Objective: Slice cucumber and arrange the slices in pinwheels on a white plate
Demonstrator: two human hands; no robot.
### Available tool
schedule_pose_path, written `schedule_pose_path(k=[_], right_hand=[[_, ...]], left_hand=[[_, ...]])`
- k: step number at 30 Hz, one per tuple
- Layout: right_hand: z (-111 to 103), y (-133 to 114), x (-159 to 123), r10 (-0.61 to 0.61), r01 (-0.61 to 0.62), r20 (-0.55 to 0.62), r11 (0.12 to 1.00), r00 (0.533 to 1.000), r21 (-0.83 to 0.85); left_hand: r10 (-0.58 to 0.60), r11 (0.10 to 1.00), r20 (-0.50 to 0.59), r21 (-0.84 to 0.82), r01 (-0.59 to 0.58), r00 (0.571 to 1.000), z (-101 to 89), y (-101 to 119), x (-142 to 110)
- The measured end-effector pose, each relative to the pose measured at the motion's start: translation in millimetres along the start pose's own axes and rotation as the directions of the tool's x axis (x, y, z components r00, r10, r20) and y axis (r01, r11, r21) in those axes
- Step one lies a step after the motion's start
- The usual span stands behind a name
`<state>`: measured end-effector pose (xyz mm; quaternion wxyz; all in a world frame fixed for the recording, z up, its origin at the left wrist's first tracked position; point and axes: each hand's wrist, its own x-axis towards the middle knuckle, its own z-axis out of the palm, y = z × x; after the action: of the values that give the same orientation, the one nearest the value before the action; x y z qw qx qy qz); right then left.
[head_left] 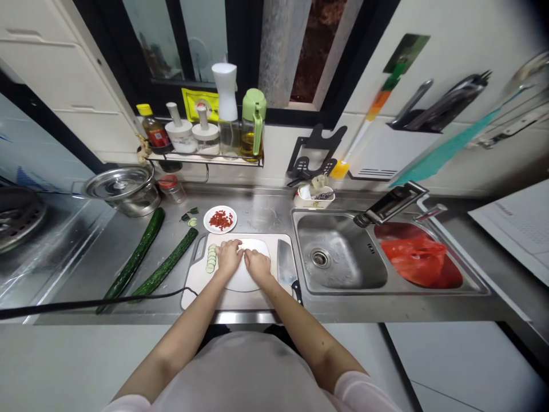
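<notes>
A white plate (242,281) with rounded corners lies on the cutting board (198,281). My left hand (229,256) is over its far left part, the fingers bent and drawn together. Close beside it, my right hand (257,265) is closed over the plate's right part. A small pale bit shows between the fingertips; what they hold is too small to name. Left of the plate, cucumber slices (211,258) overlap in a row on the board. A kitchen knife (285,264) rests on the board's right side, its black handle toward me.
Two whole cucumbers (165,264) lie left of the board. Behind it stands a small dish (220,220) of chopped red pieces, with cucumber trimmings (192,221) nearby. To the right is a sink (343,252); a red plastic bag (416,260) fills its smaller basin. A dark cable (107,300) crosses at left.
</notes>
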<state>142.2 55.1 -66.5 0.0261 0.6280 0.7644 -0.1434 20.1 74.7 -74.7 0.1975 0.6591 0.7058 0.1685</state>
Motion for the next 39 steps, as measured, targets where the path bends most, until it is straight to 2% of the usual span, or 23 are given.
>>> schedule_pose_path(k=[10,15,20,39], right_hand=[[-3,2,9,0.000,0.000,0.009,0.999,1.000,-0.039],[-2,3,11,-0.006,0.006,0.005,0.999,1.000,-0.036],[-2,5,12,-0.004,0.004,0.007,1.000,1.000,-0.025],[-3,5,16,0.007,-0.007,0.012,0.999,1.000,-0.032]], left_hand=[[0.007,1.000,-0.004,0.011,-0.007,1.000,2.3,3,10],[0.027,0.998,-0.039,0.050,-0.025,0.999,-1.0,5,12],[0.041,0.996,-0.001,0.076,-0.041,0.999,-1.9,5,15],[0.048,0.996,-0.017,0.073,-0.047,0.999,-0.7,3,18]])
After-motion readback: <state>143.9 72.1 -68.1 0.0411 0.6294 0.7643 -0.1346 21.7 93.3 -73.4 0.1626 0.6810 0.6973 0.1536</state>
